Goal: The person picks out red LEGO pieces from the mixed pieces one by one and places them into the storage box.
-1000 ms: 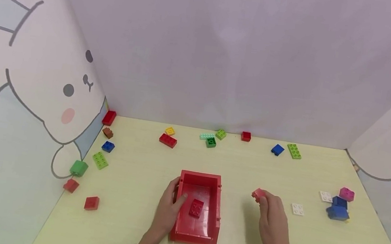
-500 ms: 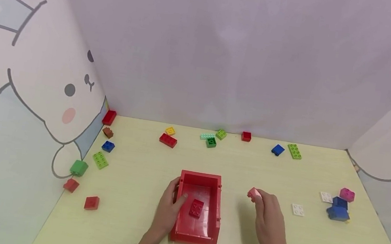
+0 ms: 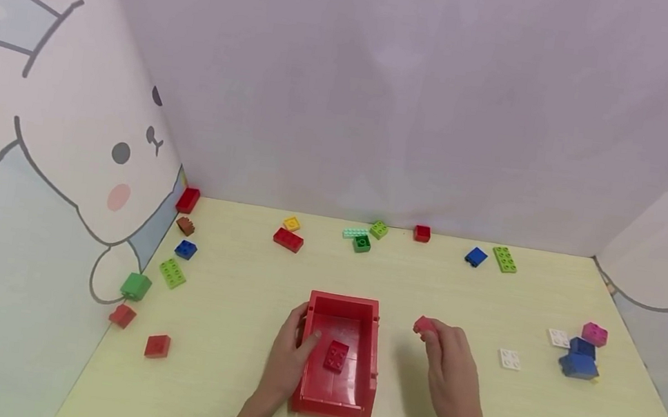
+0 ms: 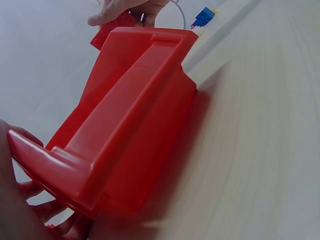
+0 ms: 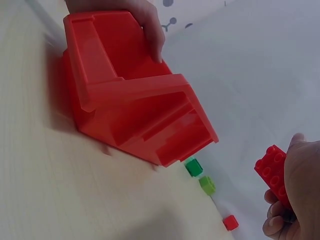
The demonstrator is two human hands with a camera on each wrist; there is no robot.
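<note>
- Head view: the left hand (image 3: 285,362) grips the left wall of the red bin (image 3: 335,403), thumb hooked over the rim, which seems to steady the bin on the tabletop (image 3: 231,335). One red brick (image 3: 336,357) lies on the bin floor. The right hand (image 3: 446,361) pinches a second, small red brick (image 3: 423,326) at its fingertips, just right of the bin and above the tabletop. Against the frame a second ago, that hand and brick have moved left, nearer the bin; the left hand has not shifted.
- Left wrist view: the bin (image 4: 135,125) fills the frame, fingers curled under its near corner; the far hand (image 4: 125,7) shows beyond the rim.
- Right wrist view: the fingers (image 5: 300,185) clamp the studded brick (image 5: 272,172), with the bin (image 5: 135,100) well apart and the other hand's fingers (image 5: 150,30) over its wall.
</note>
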